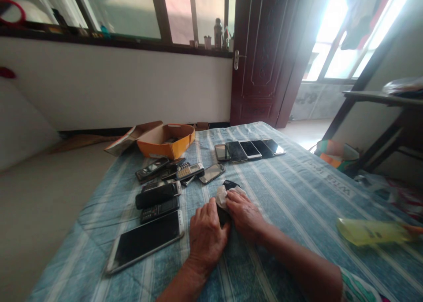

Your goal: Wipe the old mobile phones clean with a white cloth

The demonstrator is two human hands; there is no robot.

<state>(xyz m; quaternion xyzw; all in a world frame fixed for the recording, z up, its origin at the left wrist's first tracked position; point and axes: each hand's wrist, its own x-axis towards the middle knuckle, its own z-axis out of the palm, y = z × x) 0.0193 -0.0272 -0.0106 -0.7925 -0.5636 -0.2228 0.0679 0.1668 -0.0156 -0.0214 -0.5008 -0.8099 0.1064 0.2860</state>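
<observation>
My left hand [206,237] steadies the near end of a dark phone [223,215] that lies on the bed cover, its fingers closed along the side. Pressed onto the phone's upper part is a crumpled white tissue [221,196], held under the fingers of my right hand [245,215]. Much of the phone is covered by the tissue and both hands. To the left lie a pile of old keypad phones [190,171] and a large white-edged tablet [147,240]. A row of smartphones [250,149] lies farther off, with a single touchscreen phone [212,173] nearer.
An open orange box [167,143] with its lid tilted aside stands at the far left of the blue striped bed cover [284,196]. On the right lies a yellow translucent object [370,232]. A dark red door [261,55] stands beyond the bed.
</observation>
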